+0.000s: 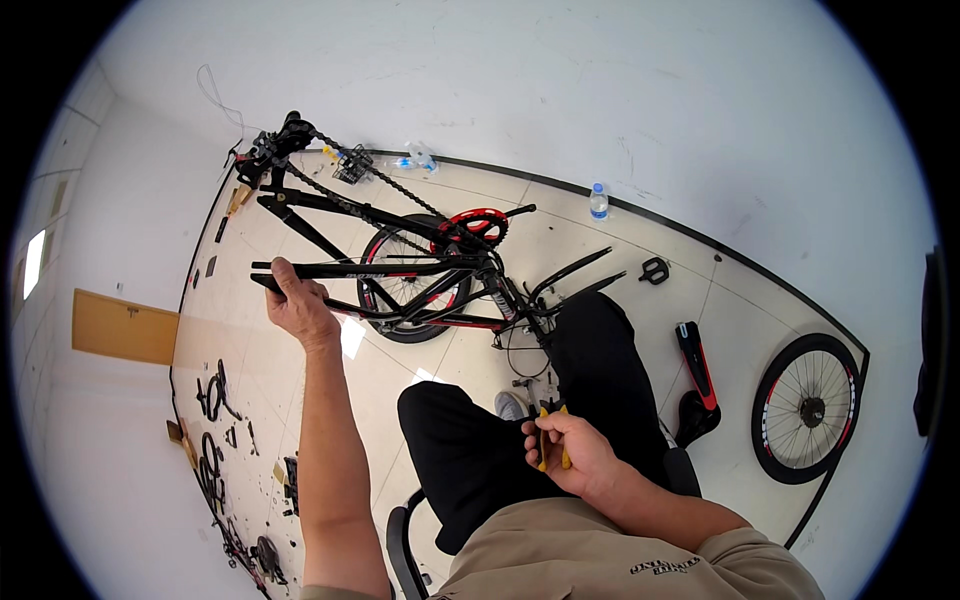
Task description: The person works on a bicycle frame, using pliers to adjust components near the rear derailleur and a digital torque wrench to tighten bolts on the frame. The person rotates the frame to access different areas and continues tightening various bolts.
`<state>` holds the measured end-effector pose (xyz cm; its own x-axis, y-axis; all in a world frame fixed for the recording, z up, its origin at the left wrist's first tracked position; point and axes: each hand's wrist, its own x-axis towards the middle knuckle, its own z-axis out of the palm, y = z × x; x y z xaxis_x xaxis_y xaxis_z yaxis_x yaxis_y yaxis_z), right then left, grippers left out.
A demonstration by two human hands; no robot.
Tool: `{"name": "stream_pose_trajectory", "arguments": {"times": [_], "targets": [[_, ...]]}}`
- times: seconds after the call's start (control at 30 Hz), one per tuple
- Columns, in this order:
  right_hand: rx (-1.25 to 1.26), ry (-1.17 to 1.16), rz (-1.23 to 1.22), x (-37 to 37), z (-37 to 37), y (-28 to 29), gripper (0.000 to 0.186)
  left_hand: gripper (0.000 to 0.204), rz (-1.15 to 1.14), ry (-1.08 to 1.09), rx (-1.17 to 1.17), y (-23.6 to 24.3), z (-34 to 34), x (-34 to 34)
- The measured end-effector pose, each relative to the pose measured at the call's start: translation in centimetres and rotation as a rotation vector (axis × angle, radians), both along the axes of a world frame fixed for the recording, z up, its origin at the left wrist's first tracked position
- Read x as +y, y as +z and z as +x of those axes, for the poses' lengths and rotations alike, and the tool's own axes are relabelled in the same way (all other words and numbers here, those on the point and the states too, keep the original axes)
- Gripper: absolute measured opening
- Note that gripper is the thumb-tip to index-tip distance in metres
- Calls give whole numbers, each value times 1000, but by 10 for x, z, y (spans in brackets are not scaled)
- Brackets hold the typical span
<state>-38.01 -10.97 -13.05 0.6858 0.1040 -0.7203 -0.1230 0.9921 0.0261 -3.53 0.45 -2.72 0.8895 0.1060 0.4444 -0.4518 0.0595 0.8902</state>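
Both hands work apart: the left hand [303, 308] is clamped around the end of a black frame [400, 268] tube, and the right hand [572, 452] is closed around pliers [565, 458] with yellow handles, held above the lap, head directed away from the body. The frame extends from the left hand toward the right knee, in front of the seated person. At its upper left end hangs a black derailleur [262, 155]; from it a chain [400, 192] runs to a red chainring [470, 230], which carries a crank arm [520, 210]. One wheel [405, 292] shows behind the frame, partly covered by its tubes. Below the frame, a light shoe [511, 404] stands on the tiled floor [480, 372] between the knees. To the right of the knees lie a loose pedal [654, 270] and a black and red saddle [697, 370]. A second wheel [806, 408] is positioned farther right, near the wall. A clear bottle [598, 201] stands near the wall's dark base strip. Small loose parts [215, 390] are scattered along the left side of the floor, and a yellow door [125, 326] is set in the left wall.
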Motion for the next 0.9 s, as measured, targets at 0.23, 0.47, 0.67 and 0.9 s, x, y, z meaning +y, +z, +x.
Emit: {"name": "stream_pose_trajectory", "arguments": {"times": [0.23,0.47,0.67,0.9], "targets": [[-2,-12,19,0,-3,-3,25,36,-19,8,11,-1,-1,-2],[1,2,5,3,1,1,26,27,-22,20,-34,-10,14,5],[31,16,-19,5,2,0,27,26,8,2,-49,-13,10,8],[4,5,-37,-1,-1,-1,27,26,108,41,-74,-15,12,0]]}}
